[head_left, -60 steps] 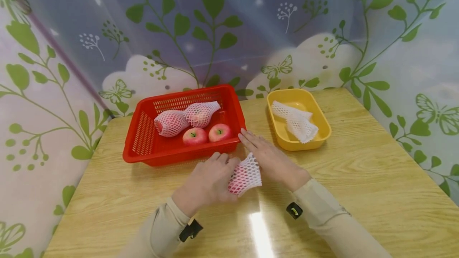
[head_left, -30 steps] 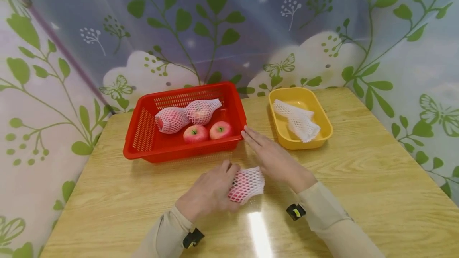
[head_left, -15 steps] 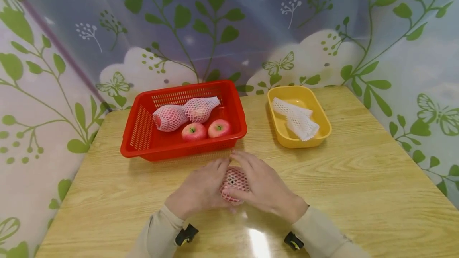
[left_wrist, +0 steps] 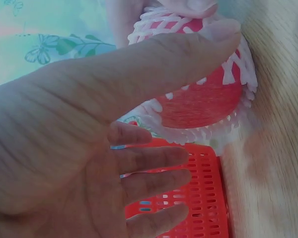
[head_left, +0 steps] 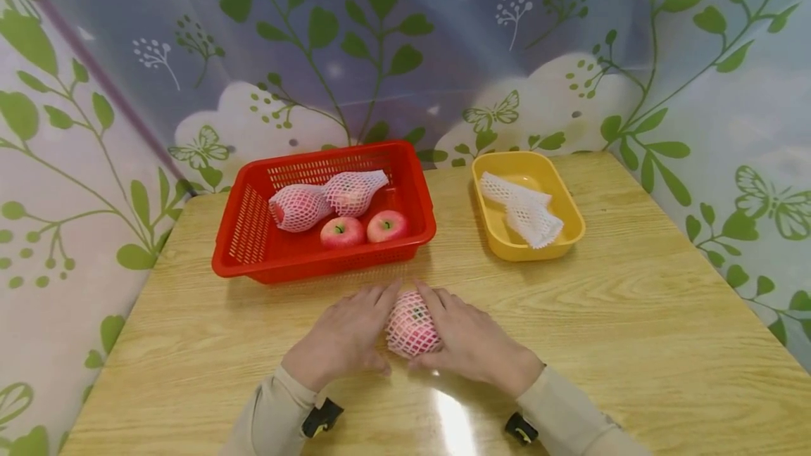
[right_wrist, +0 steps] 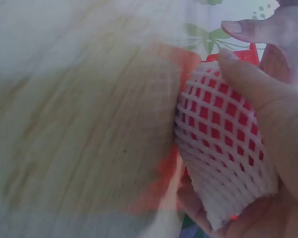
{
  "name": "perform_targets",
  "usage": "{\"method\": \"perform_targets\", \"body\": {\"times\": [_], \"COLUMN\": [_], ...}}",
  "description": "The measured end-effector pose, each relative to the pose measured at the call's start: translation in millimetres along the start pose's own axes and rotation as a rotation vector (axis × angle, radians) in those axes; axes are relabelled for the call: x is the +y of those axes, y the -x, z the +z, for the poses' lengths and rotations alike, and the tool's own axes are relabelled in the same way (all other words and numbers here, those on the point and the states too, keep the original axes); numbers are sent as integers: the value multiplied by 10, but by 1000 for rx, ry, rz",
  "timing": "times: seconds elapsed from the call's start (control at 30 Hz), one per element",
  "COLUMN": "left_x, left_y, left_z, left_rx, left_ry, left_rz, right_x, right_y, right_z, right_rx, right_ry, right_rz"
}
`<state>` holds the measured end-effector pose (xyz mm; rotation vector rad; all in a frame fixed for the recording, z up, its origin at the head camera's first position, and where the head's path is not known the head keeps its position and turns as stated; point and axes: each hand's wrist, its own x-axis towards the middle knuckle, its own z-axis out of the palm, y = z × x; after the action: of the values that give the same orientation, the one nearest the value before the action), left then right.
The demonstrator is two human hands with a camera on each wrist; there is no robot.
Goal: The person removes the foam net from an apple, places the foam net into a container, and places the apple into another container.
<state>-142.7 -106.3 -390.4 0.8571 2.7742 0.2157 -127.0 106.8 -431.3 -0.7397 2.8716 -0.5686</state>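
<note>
An apple in a white foam net (head_left: 413,328) sits on the table between both hands, in front of the red basket. My right hand (head_left: 478,343) holds it from the right; in the right wrist view the thumb lies along one side and the fingers wrap the loose end of the net (right_wrist: 233,198). My left hand (head_left: 345,333) is at the apple's left side. Its fingers (left_wrist: 154,181) are extended and spread in the left wrist view, and its thumb crosses in front of the apple (left_wrist: 203,101), whose bare red skin shows through the net's opening there.
The red basket (head_left: 329,269) at the back left contains two netted apples (head_left: 300,207) and two bare apples (head_left: 343,232). Back right stands a yellow tub (head_left: 507,248) with white foam nets (head_left: 532,220) inside. A patterned curtain (head_left: 355,55) hangs behind the wooden table (head_left: 621,315).
My right hand has come from beside the basket's corner to the apple and taken hold of it. My left hand, which gripped the apple, has loosened. The apple has turned between them.
</note>
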Motion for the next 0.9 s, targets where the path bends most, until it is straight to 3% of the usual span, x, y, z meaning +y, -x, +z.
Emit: {"method": "perform_targets", "body": {"times": [0.2,0.67,0.9], "left_x": [-13,-63,-91], "left_y": [7,51,46], "left_z": [10,33,34], "left_rx": [-21,-13,-19], "left_ry": [0,34,56], "left_rz": [-12,-30,-26], "right_x": [3,42,54], "right_y": [-9,-26,-30], "right_z": [-11,-68,-81], "right_rx": [-16,-81,-59], "right_ry": [-46,-63,-46], "right_rz": [-52,-12,-58]}}
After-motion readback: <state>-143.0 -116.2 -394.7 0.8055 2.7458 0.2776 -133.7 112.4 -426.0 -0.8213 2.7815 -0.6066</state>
